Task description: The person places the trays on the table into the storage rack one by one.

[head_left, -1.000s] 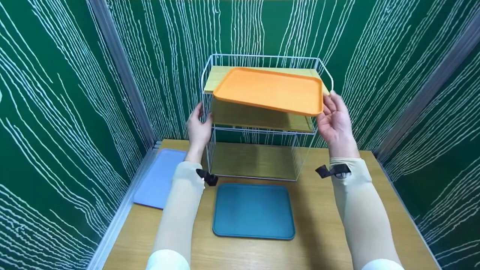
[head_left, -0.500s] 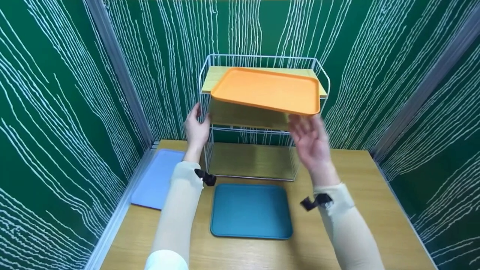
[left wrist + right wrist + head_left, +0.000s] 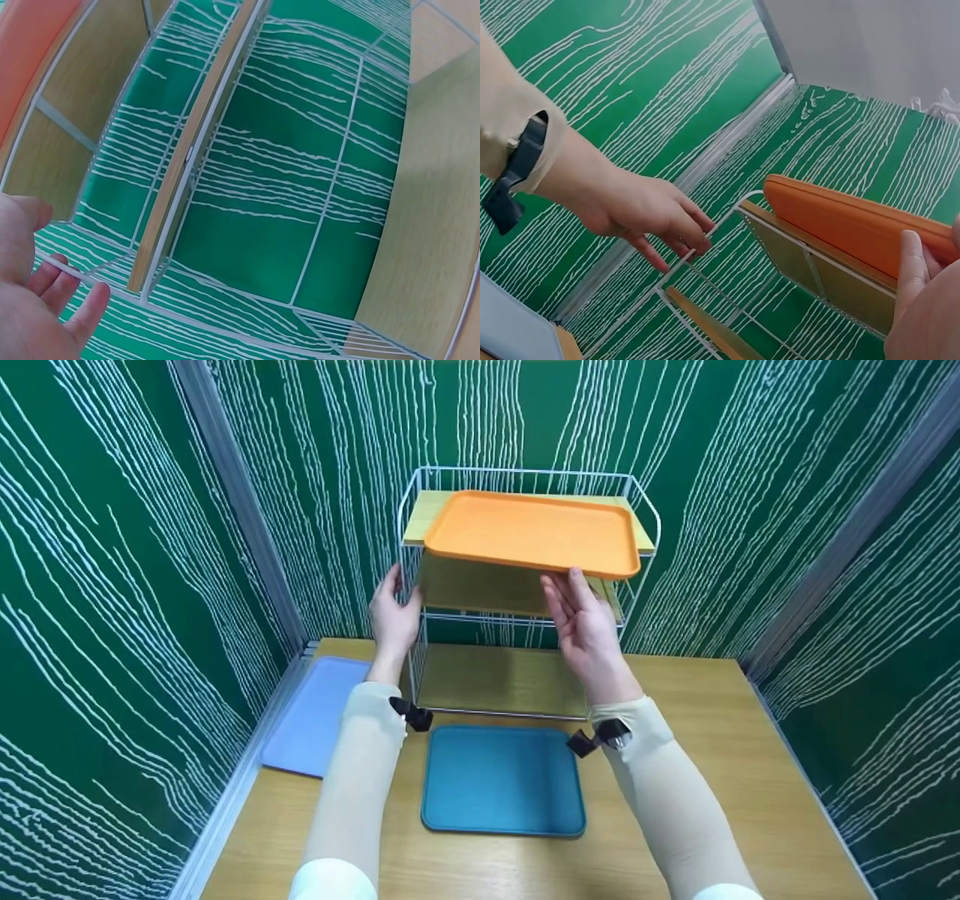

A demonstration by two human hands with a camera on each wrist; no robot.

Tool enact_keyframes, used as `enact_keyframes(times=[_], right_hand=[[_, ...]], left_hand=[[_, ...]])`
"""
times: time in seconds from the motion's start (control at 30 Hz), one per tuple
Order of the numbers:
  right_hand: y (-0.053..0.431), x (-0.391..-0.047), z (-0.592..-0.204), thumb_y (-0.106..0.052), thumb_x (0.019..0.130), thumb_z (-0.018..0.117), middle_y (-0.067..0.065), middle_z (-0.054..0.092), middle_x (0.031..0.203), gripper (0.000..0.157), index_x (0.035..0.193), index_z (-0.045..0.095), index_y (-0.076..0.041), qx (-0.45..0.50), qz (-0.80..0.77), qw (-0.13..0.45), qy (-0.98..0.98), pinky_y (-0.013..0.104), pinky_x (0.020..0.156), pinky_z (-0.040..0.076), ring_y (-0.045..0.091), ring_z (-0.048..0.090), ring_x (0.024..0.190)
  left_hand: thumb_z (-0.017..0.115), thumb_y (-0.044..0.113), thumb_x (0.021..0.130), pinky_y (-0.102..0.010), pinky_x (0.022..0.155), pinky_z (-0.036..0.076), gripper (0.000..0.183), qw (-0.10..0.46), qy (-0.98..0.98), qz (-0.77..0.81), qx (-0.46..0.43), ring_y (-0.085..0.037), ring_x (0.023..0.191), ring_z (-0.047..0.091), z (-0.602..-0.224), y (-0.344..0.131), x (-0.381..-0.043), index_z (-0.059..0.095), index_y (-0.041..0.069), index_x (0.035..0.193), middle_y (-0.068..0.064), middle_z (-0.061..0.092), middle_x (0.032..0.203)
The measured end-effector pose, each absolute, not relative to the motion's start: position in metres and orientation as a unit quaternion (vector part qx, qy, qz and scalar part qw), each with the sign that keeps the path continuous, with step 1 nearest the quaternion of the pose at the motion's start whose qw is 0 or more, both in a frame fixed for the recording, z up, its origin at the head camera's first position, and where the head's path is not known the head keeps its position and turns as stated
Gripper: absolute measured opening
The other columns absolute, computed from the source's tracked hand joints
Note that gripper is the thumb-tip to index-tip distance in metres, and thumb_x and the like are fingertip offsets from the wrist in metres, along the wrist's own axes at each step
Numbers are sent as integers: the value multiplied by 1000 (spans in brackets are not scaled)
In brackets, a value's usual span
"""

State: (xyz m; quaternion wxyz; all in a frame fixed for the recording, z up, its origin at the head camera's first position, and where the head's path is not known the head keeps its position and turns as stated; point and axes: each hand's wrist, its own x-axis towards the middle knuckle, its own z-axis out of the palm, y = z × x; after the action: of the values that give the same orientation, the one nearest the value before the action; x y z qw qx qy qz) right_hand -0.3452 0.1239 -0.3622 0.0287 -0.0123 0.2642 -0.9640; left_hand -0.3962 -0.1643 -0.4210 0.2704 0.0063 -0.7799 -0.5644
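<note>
An orange tray (image 3: 532, 531) lies askew on the top wooden board (image 3: 425, 516) of a white wire rack (image 3: 628, 598), its front edge jutting past the board. My right hand (image 3: 589, 637) touches the tray's front edge from below with straight fingers, palm turned up. In the right wrist view, a straight finger (image 3: 911, 259) meets the tray's outer side. At the rack's left side, my left hand (image 3: 395, 615) has its thumb and fingers about the wire upright. The left wrist view shows fingertips (image 3: 88, 307) curled at that wire.
A teal tray (image 3: 502, 780) lies on the wooden table (image 3: 675, 810) in front of the rack. A light blue tray (image 3: 315, 720) rests at the left, partly behind the left forearm. Green walls (image 3: 330, 427) with white wavy lines enclose the table.
My right hand has gone from the tray's right corner leftward along to its front edge. The orange tray has shifted slightly back and up in view. The left hand stays at the rack.
</note>
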Motion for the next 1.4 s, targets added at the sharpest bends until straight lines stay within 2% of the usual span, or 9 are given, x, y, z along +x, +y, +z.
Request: enact_keyframes(times=[0.3, 0.43, 0.67, 0.87, 1.13, 1.27, 1.4], right_hand=[[119, -367, -351, -20, 102, 72, 18, 79, 108, 29, 124, 71, 0, 30, -966, 32, 256, 27, 87, 61, 24, 80, 91], [120, -377, -348, -23, 100, 75, 17, 79, 113, 33, 125, 72, -2, 57, -960, 26, 274, 26, 86, 62, 23, 80, 90], [121, -390, -346, -28, 101, 74, 15, 79, 101, 32, 118, 74, -1, 86, -950, 15, 301, 23, 76, 62, 20, 79, 80], [123, -393, -351, -34, 98, 77, 16, 78, 115, 40, 125, 73, -4, 83, -940, 13, 330, 24, 81, 62, 21, 80, 88], [142, -382, -392, -32, 104, 73, 17, 71, 129, 55, 145, 56, 0, 5, -890, 12, 457, 28, 100, 58, 24, 73, 112], [158, -372, -425, -32, 104, 74, 19, 70, 130, 63, 150, 50, 4, -17, -833, 35, 552, 32, 103, 57, 24, 72, 111], [176, -363, -461, -35, 102, 76, 17, 72, 129, 67, 151, 51, 3, -43, -758, 60, 648, 36, 102, 59, 25, 73, 112]], left_hand=[[66, 18, 108, -41, 119, 44, 57, 278, -777, -564, -1, -29, 142, 53, -422, -165, -397, 47, 8, 160, -18, 56, 155], [65, 19, 108, -40, 120, 43, 57, 274, -777, -566, 1, -28, 143, 52, -422, -165, -396, 46, 8, 161, -16, 55, 155], [66, 15, 108, -42, 120, 44, 57, 278, -774, -569, -12, -32, 144, 52, -422, -165, -395, 46, 5, 161, -20, 54, 156], [66, 15, 107, -41, 120, 44, 57, 279, -776, -565, -11, -32, 143, 52, -422, -166, -397, 46, 4, 160, -19, 54, 156], [65, 15, 108, -42, 120, 44, 58, 264, -773, -576, -13, -30, 145, 51, -424, -167, -395, 45, 7, 161, -17, 53, 158], [65, 15, 108, -44, 120, 44, 58, 263, -770, -581, -17, -30, 143, 52, -425, -168, -394, 45, 6, 161, -17, 54, 155], [65, 17, 108, -43, 119, 45, 57, 265, -770, -580, -14, -28, 142, 53, -423, -170, -394, 46, 7, 161, -15, 56, 154]])
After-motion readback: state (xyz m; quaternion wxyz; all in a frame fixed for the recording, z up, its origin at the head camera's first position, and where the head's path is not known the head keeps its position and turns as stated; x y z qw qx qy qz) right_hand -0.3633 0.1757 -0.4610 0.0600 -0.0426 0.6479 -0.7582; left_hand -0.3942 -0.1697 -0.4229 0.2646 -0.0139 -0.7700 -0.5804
